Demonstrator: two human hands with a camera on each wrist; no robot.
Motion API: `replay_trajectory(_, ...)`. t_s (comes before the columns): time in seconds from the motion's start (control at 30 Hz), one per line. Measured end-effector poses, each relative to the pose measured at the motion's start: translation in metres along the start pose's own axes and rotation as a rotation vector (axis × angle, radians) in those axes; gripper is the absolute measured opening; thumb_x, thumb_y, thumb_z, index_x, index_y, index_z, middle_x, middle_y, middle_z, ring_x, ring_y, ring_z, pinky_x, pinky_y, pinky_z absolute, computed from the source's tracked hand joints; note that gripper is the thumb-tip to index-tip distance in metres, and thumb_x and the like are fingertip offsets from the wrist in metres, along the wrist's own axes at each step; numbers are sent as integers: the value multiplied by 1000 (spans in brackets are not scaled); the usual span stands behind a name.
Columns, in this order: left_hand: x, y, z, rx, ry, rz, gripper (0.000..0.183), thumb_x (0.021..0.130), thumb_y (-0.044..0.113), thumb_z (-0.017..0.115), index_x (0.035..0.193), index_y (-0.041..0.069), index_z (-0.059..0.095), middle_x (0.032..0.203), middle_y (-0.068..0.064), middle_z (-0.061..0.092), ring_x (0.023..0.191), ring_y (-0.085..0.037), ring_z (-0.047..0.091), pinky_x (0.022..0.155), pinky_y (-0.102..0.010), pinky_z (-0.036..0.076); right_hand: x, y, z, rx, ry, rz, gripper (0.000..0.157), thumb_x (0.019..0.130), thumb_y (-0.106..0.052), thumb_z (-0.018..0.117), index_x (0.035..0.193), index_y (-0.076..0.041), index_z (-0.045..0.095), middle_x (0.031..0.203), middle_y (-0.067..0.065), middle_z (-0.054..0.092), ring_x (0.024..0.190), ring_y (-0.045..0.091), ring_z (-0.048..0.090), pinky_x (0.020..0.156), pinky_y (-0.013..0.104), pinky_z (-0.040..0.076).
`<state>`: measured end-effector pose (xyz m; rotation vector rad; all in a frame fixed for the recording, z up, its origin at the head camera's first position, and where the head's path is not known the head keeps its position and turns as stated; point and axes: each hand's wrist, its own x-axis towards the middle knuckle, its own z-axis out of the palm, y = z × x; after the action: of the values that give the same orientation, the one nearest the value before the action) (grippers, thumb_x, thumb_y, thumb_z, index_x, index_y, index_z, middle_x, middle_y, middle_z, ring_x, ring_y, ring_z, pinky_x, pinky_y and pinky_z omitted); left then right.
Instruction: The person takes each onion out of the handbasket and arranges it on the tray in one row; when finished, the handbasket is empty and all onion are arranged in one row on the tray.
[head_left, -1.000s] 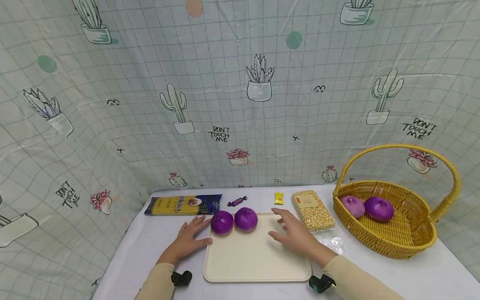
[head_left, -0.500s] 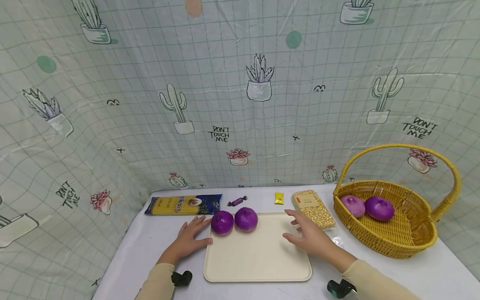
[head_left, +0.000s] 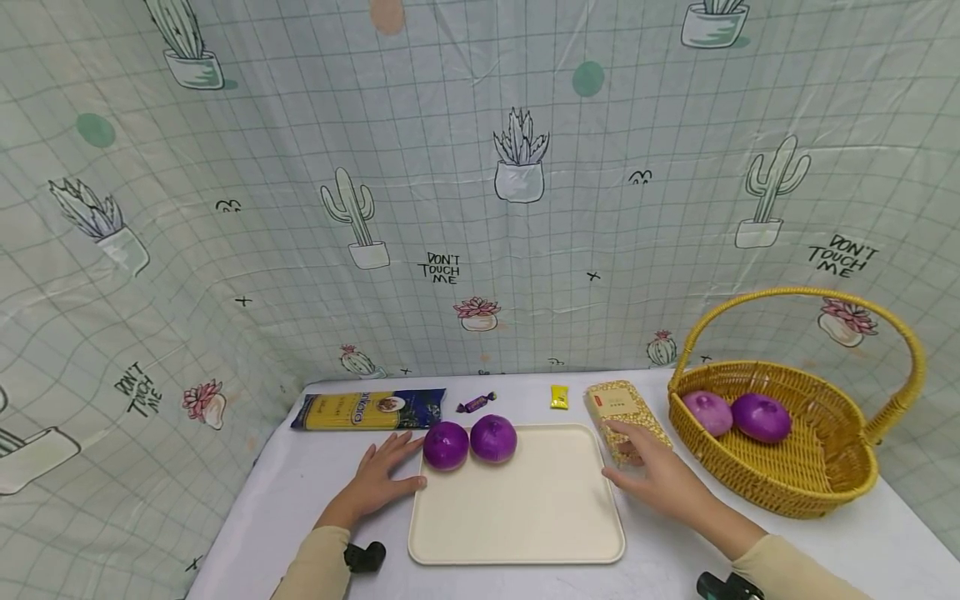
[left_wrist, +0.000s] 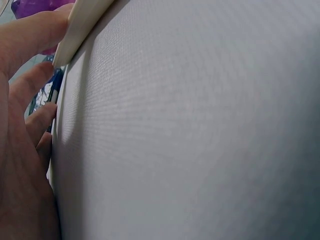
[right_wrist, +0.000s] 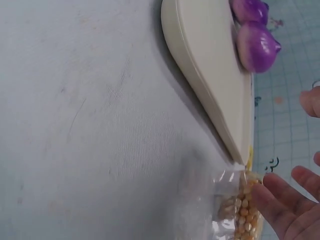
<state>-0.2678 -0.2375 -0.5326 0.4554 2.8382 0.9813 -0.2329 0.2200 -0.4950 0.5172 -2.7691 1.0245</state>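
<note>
A cream tray (head_left: 517, 525) lies on the white table with two purple onions (head_left: 446, 446) (head_left: 493, 438) at its far left edge. My left hand (head_left: 378, 482) rests flat on the table against the tray's left rim (left_wrist: 82, 22), fingers straight. My right hand (head_left: 656, 475) hovers open over the near end of a clear packet of corn kernels (head_left: 624, 414) just right of the tray. In the right wrist view its fingertips (right_wrist: 280, 205) are at the packet (right_wrist: 240, 210); contact is unclear. Two more purple onions (head_left: 761, 417) (head_left: 707, 412) lie in the yellow wicker basket (head_left: 810, 467).
A blue and yellow pasta packet (head_left: 367, 410), a small purple wrapped sweet (head_left: 476, 403) and a small yellow sachet (head_left: 558, 397) lie along the back of the table. The cactus-print curtain (head_left: 480, 183) hangs close behind. The basket's tall handle (head_left: 802, 296) arches over it.
My right hand has moved right, off the tray, to the near end of the corn packet. The left hand and both tray onions have stayed put.
</note>
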Motion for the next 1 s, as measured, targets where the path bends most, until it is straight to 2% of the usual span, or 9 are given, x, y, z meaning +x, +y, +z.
replay_trajectory(0.53, 3, 0, 1, 9, -5, -2, 74, 90, 43, 75, 151, 11, 50, 161, -21, 35, 152, -44, 18, 122, -64, 0, -18, 16, -48, -41, 59, -11, 70, 91, -28, 79, 147, 0, 46, 136, 23, 56, 109, 34, 65, 85, 46, 60)
replay_trajectory(0.77, 3, -3, 2, 17, -1, -10, 74, 89, 44, 75, 151, 11, 50, 161, -20, 35, 152, -43, 18, 122, -64, 1, -21, 25, -62, -21, 90, -24, 68, 92, -21, 78, 147, 2, 45, 142, 29, 50, 111, 44, 64, 86, 49, 59)
replay_trajectory(0.87, 3, -4, 3, 16, 1, -11, 74, 89, 44, 75, 151, 12, 50, 161, -20, 35, 152, -44, 18, 122, -64, 0, -23, 27, -68, -18, 118, -49, 66, 90, -16, 79, 145, 2, 47, 139, 28, 51, 107, 45, 65, 81, 45, 62)
replay_trajectory(1.0, 3, -5, 3, 14, 2, -9, 74, 89, 44, 75, 151, 12, 50, 161, -20, 35, 153, -43, 18, 122, -64, 0, -24, 29, -76, -56, 154, -58, 64, 89, -14, 81, 143, 0, 49, 132, 23, 56, 101, 38, 66, 74, 33, 63)
